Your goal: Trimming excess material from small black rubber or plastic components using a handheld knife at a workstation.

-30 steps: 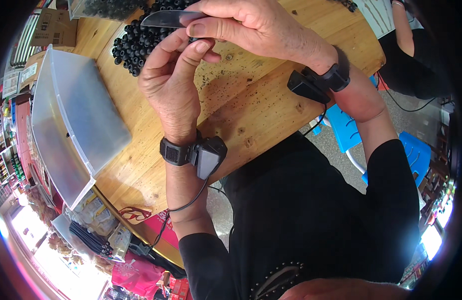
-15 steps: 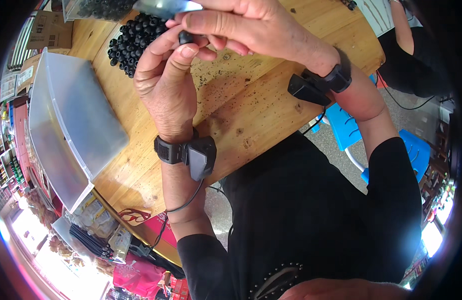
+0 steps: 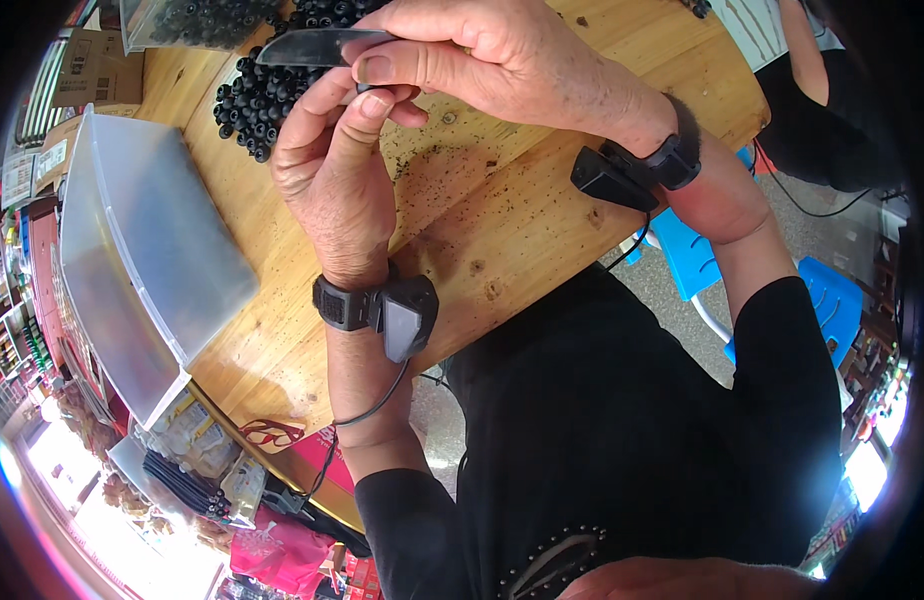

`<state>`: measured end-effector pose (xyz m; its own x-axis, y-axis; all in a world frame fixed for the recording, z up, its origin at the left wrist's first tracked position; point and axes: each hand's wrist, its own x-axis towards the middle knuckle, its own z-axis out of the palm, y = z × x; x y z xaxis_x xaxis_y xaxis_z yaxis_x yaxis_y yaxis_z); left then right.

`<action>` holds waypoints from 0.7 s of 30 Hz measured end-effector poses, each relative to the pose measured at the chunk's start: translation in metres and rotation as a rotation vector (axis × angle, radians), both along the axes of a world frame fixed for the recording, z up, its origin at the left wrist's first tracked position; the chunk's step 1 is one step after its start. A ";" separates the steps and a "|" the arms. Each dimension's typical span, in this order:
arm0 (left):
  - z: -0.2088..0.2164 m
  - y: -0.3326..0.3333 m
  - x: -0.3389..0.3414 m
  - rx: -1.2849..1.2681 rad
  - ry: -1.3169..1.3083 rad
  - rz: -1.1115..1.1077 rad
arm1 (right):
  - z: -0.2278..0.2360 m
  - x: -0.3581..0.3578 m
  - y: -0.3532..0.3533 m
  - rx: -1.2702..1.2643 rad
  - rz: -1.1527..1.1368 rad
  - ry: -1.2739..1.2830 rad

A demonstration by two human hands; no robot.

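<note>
In my right hand (image 3: 492,65) is a knife (image 3: 307,48) with a dark blade, its thumb pressed along the blade's base and the blade pointing left. My left hand (image 3: 337,175) pinches a small black round piece (image 3: 364,87) between thumb and fingers, right below the knife. Fingers hide most of this piece, and I cannot tell whether the edge touches it. Beyond my left hand lies a pile of black round pieces (image 3: 247,110), several showing a ring or hole on top.
An upright translucent plastic bin (image 3: 167,215) stands left of my hands. Another clear container (image 3: 207,22) at the far left holds similar black pieces. Dark crumbs (image 3: 447,160) litter the wooden table (image 3: 542,210). Red-framed glasses (image 3: 272,433) lie by the near edge. Someone sits at far right.
The knife has turned and come down, so its blade now lies level across the pile's front. My right hand has moved slightly left, covering more of the black piece. My left hand has barely moved.
</note>
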<state>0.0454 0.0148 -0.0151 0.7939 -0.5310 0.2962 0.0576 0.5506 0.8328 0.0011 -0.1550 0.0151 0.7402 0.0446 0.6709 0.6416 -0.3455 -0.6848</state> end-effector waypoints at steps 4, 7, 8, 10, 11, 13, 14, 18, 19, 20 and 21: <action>0.001 0.001 0.000 0.116 -0.027 0.072 | 0.003 -0.003 -0.003 -0.040 0.028 0.093; 0.007 0.002 -0.006 0.173 -0.034 0.148 | 0.001 -0.004 -0.001 -0.022 0.042 0.097; 0.007 0.003 -0.007 0.173 -0.029 0.157 | -0.002 -0.003 0.001 -0.013 0.038 0.055; 0.007 0.003 -0.007 0.171 -0.020 0.175 | -0.002 -0.002 0.002 -0.017 0.023 0.021; 0.007 0.004 -0.006 0.175 -0.020 0.171 | -0.002 -0.003 0.003 -0.027 0.014 0.026; 0.007 0.005 -0.004 0.181 -0.020 0.162 | -0.001 -0.004 0.004 -0.015 0.027 0.042; 0.006 0.005 -0.002 0.140 -0.015 0.111 | -0.001 -0.003 0.004 0.007 0.050 0.050; 0.003 0.002 0.002 -0.005 0.000 -0.019 | 0.007 -0.005 -0.005 0.176 0.209 0.330; 0.003 0.001 0.002 -0.036 0.002 -0.032 | 0.012 -0.006 -0.008 0.234 0.234 0.416; 0.000 0.002 0.004 -0.050 -0.056 -0.092 | 0.020 -0.011 -0.008 0.300 0.233 0.495; 0.000 0.002 0.004 -0.059 -0.052 -0.097 | 0.025 -0.014 -0.007 0.366 0.232 0.574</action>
<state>0.0494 0.0169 -0.0148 0.7223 -0.5853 0.3685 0.0710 0.5927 0.8023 -0.0133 -0.1616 0.0403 0.9794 0.0898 0.1811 0.1749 0.0724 -0.9819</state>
